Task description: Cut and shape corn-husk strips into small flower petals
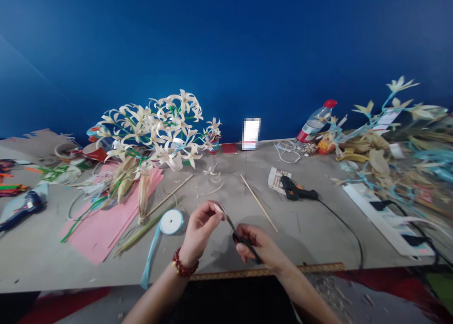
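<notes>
My left hand (200, 227), a beaded bracelet at its wrist, is closed with thumb and fingers pinching a small pale strip (218, 209) that looks like corn husk. My right hand (260, 246) grips black-handled scissors (230, 220). Their blades point up and left, right beside the strip. Whether they touch it I cannot tell. Left of my left hand lies a spool of light blue ribbon (171, 221), its loose end trailing toward the table's front edge. Beyond my hands, a small pale flower (211, 171) and thin scraps rest on the table.
Pale flowers on green stems (170, 125) stand at the back left, near pink paper (95, 234). A wooden stick (259, 203) and a black glue gun (299, 191) with a trailing cord lie to the right. Farther right are a power strip (368, 215) and a bottle (314, 123).
</notes>
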{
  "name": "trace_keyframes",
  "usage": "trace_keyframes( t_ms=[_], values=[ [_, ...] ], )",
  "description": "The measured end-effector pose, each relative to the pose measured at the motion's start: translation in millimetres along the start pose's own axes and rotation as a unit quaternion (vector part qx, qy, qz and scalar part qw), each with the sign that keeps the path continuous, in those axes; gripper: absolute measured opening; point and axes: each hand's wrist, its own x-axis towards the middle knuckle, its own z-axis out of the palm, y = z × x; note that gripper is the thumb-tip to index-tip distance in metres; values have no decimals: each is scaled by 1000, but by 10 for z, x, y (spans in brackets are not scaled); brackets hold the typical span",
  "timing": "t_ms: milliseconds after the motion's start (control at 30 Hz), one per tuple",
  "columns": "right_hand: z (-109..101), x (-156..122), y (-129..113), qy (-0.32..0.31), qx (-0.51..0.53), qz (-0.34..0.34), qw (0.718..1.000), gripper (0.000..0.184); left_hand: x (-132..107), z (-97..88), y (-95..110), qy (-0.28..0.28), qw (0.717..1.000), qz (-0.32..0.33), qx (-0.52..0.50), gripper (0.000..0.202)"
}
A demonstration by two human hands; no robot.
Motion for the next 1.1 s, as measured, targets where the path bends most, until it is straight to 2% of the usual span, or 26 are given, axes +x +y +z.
trace_keyframes(
  t_ms=[367, 567, 833, 900, 1000, 1033, 1100],
  values=[
    [9, 4, 4, -5, 5, -7, 1000, 55, 0, -8, 1, -1, 1000, -1, 1, 11],
    [21, 9, -2, 12, -4, 9, 1000, 58, 12, 10, 22, 9, 1000, -8, 16, 13],
    [25, 24, 31, 18, -8, -1, 1000, 56, -6, -10, 6, 6, 1000, -4, 10, 11],
    [-1, 36, 48, 37, -17, -10, 999, 54, -4, -17, 4, 4, 1000, -3, 14, 12],
    [-80, 41, 28, 129, -122, -38, 983, 50, 0, -29, -6, 3, 1000, -2, 14, 14],
    [-112, 37, 9, 165, -190, -46, 967, 47, 0, -32, -9, 5, 1000, -3, 9, 13],
    [-169, 27, -36, 210, -340, -48, 916, 41, -2, -33, -13, 10, 1000, -6, -3, 14]
  ],
)
